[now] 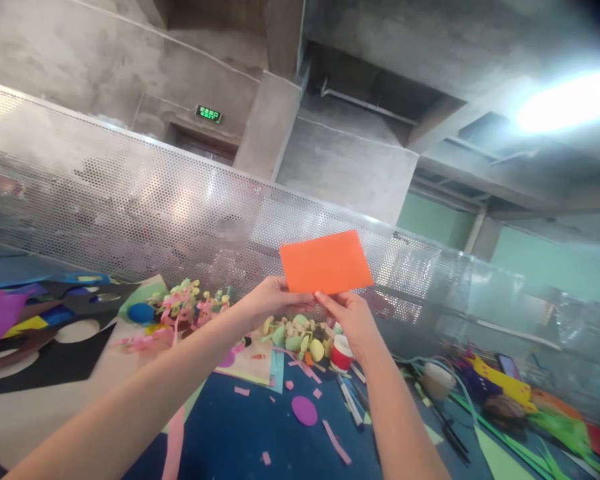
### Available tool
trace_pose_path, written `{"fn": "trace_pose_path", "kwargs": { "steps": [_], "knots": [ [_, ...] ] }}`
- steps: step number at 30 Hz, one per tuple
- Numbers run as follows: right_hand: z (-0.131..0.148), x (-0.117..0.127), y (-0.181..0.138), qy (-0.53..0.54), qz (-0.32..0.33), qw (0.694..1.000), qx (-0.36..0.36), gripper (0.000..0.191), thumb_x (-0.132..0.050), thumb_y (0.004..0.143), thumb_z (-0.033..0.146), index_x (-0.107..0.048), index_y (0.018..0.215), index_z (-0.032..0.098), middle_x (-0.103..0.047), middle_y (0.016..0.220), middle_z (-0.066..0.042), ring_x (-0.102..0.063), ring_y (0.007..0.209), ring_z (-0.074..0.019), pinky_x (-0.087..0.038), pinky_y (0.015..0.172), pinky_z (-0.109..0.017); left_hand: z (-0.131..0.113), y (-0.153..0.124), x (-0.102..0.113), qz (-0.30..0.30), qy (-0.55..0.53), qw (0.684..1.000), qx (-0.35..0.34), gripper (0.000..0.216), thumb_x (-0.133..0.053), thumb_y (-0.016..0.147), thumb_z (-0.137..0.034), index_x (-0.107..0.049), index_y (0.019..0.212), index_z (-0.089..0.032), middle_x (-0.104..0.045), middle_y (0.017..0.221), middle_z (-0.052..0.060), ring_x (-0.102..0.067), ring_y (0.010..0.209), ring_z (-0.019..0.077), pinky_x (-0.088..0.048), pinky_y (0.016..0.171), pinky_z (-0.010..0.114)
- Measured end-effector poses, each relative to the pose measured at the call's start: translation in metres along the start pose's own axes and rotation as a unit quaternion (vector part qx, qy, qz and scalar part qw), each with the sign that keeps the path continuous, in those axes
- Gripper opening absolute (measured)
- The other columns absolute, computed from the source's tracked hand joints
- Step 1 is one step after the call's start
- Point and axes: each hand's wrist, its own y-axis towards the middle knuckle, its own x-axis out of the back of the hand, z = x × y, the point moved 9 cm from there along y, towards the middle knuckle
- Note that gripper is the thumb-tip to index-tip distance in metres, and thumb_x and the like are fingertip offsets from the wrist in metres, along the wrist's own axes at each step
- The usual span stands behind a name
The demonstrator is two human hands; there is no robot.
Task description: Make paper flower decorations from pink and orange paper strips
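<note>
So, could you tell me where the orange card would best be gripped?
Probably along its lower long edge, from below: the orange card is a thin flat sheet held upright, and the left hand and right hand already pinch that edge, leaving its face unbent.

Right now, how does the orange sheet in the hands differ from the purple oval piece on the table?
The orange sheet is rectangular and larger in the picture; the purple oval piece is rounded and smaller. The orange sheet is held up in the air, pinched at its lower edge by the left hand and the right hand; the purple oval piece lies flat on the blue table surface, untouched. Both are flat, plain-coloured craft pieces.
</note>
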Motion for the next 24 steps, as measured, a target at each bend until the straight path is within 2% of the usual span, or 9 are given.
{"fn": "trace_pose_path", "kwargs": {
  "steps": [6, 11, 15, 22, 24],
  "knots": [
    [-0.01, 0.002, 0.003, 0.011, 0.022, 1.0, -0.018, 0.023, -0.07, 0.063, 0.038, -0.07, 0.069, 0.016, -0.068, 0.063, -0.002, -0.055, 0.054, -0.014, -0.04, 0.052, -0.025, 0.008, 0.003, 0.001, -0.036, 0.026, 0.999, -0.005, 0.028, -0.075, 0.061, -0.026, -0.069, 0.085, -0.013, -0.071, 0.078, 0.008, -0.066, 0.071, 0.0126, -0.052, 0.073, 0.024],
    [-0.016, 0.028, 0.008, 0.013, -0.025, 0.999, -0.033, 0.024, -0.07, 0.062, 0.041, -0.069, 0.066, 0.017, -0.068, 0.062, -0.002, -0.057, 0.055, -0.0146, -0.042, 0.055, -0.027, 0.007, 0.003, 0.001, -0.033, 0.041, 0.999, 0.003, 0.024, -0.076, 0.06, -0.025, -0.069, 0.079, -0.012, -0.07, 0.076, 0.007, -0.066, 0.07, 0.0131, -0.051, 0.074, 0.026],
    [-0.009, 0.04, 0.006, 0.02, -0.056, 0.998, -0.028, 0.024, -0.072, 0.061, 0.041, -0.069, 0.065, 0.018, -0.067, 0.061, -0.002, -0.058, 0.057, -0.0148, -0.044, 0.057, -0.027, 0.0, 0.0, -0.003, -0.02, 0.03, 0.999, -0.009, 0.024, -0.075, 0.062, -0.027, -0.069, 0.08, -0.012, -0.07, 0.077, 0.006, -0.065, 0.071, 0.0131, -0.051, 0.076, 0.026],
    [0.012, 0.038, 0.0, -0.006, -0.088, 0.996, 0.012, 0.025, -0.071, 0.062, 0.044, -0.067, 0.065, 0.019, -0.066, 0.062, -0.002, -0.057, 0.057, -0.0144, -0.044, 0.059, -0.028, -0.006, -0.005, -0.019, 0.009, -0.038, 0.999, -0.005, 0.027, -0.072, 0.066, -0.027, -0.067, 0.087, -0.011, -0.067, 0.08, 0.007, -0.062, 0.071, 0.0104, -0.05, 0.074, 0.024],
    [0.014, 0.031, 0.0, -0.022, -0.073, 0.997, 0.016, 0.028, -0.068, 0.064, 0.046, -0.067, 0.066, 0.018, -0.066, 0.064, -0.003, -0.057, 0.059, -0.0156, -0.044, 0.059, -0.029, -0.009, -0.006, -0.019, -0.002, -0.033, 0.999, -0.021, 0.027, -0.072, 0.065, -0.026, -0.066, 0.088, -0.011, -0.066, 0.081, 0.007, -0.061, 0.07, 0.0109, -0.049, 0.071, 0.024]
  ]
}}
